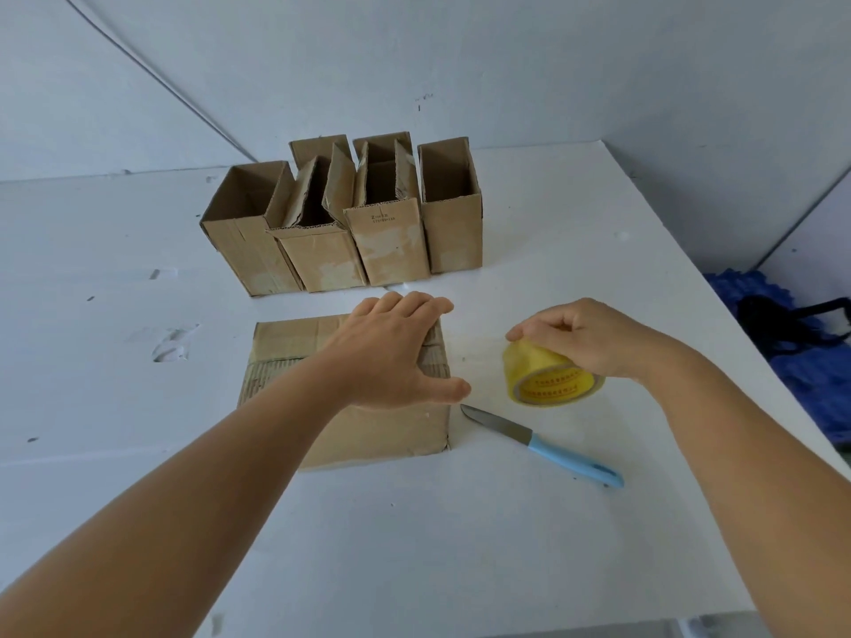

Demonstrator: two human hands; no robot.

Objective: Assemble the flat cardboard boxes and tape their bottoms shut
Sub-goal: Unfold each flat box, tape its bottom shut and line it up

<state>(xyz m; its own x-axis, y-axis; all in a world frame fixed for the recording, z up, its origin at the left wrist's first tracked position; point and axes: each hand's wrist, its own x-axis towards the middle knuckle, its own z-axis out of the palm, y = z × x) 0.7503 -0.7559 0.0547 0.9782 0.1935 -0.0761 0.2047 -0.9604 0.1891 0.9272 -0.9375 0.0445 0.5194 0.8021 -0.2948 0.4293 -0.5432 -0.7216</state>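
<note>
A brown cardboard box (294, 356) stands upside down in the middle of the white table (460, 545), its folded bottom flaps facing up. My left hand (396, 347) lies flat on those flaps at the box's right side, fingers straight over the far edge and thumb at the near right corner. To the right, my right hand (585, 338) grips a yellow roll of clear tape (548, 373) just above the table. Whether a strip runs from the roll to the box I cannot tell.
Several assembled open boxes (350, 218) stand in a row at the back of the table. A knife with a light-blue handle (548, 446) lies right of the box, blade tip near its corner. A blue bag (792, 347) sits past the table's right edge.
</note>
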